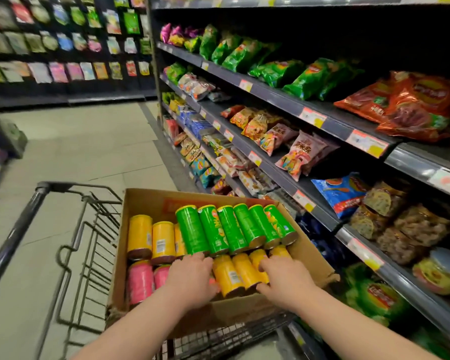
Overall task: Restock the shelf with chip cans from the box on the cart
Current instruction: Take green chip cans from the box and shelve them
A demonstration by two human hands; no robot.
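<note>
Our right grip (286, 279) clasped a yellow can (256, 258) from above, as it lay flat in the box (146, 201); whether our left grip (190, 279) held anything was unclear.

Even overhead store light, motion-blurred left edge, wide-angle bending, dark shelf recesses.

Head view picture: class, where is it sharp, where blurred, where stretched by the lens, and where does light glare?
Head view: sharp at the green cans and yellow cans in the box; head view: smeared blur at the left edge, over the cart handle; head view: shelf edges fan out steeply under the wide lens; head view: glare on the red chip bags.
</note>
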